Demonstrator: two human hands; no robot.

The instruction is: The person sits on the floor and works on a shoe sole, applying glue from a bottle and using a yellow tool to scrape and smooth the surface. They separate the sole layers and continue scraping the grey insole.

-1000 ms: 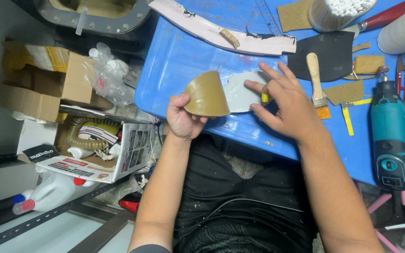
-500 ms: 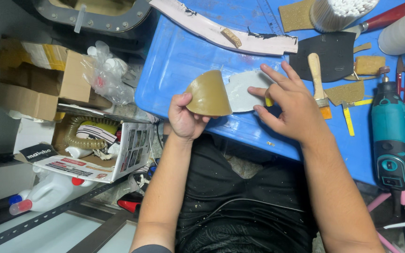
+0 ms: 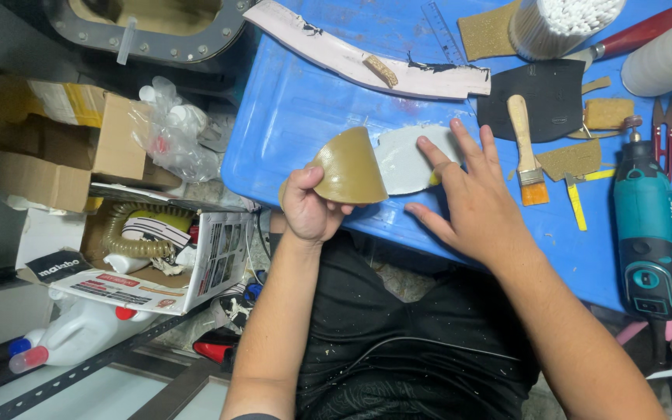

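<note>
The head view shows the left hand (image 3: 310,204) gripping a tan leather piece (image 3: 348,167), peeled upward off a pale grey sole-shaped piece (image 3: 404,159) on the blue table (image 3: 297,109). The right hand (image 3: 472,194) lies flat, fingers spread, pinning the grey piece. The peel looks about half done; the paintbrush (image 3: 524,152) lies idle nearby.

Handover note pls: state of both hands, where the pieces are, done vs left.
Left hand: grips the tan curved piece by its lower edge, lifted off the blue table.
Right hand: flat, fingers spread, pressing the pale grey flat piece onto the table.
Tan piece overlaps the grey piece's left edge.
Brush lies just right of the right hand, untouched; rotary tool further right.
Done: pieces brought together. Left: cannot tell if they are joined.
</note>
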